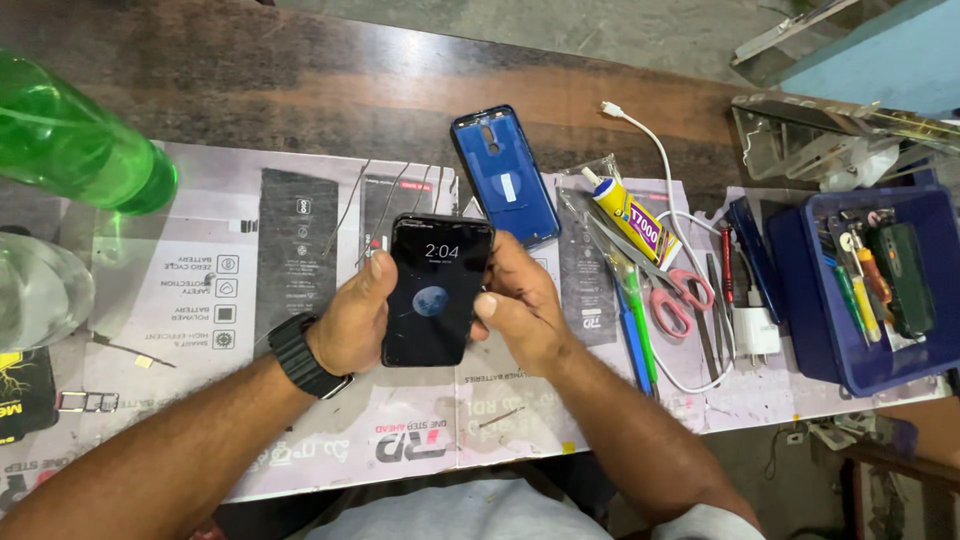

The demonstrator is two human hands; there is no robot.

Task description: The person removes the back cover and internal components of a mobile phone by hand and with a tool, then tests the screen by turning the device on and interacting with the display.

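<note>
Black and glossy, the phone (pixel 437 290) sits upright between both hands above the surface (pixel 300 90), its lit screen facing up at the camera. Its long axis runs away from the person, leaning slightly to the right at the far end. The left hand (pixel 352 320) has its grip closed around the phone's left edge, thumb lying on the glass near the upper corner; a black watch (pixel 303 356) rings that wrist. The right hand (pixel 520 300) closes its grip on the right edge, thumb pressed against the side about halfway down. Just beyond the phone a blue phone back cover (pixel 505 175) lies flat on the printed mat (pixel 200 300), pointing the same way. To the right rest a glue tube (pixel 630 215), pink-handled scissors (pixel 680 295), a white charger with cable (pixel 755 330) and a blue tray of tools (pixel 870 290). A green bottle (pixel 75 140) lies at the far left
</note>
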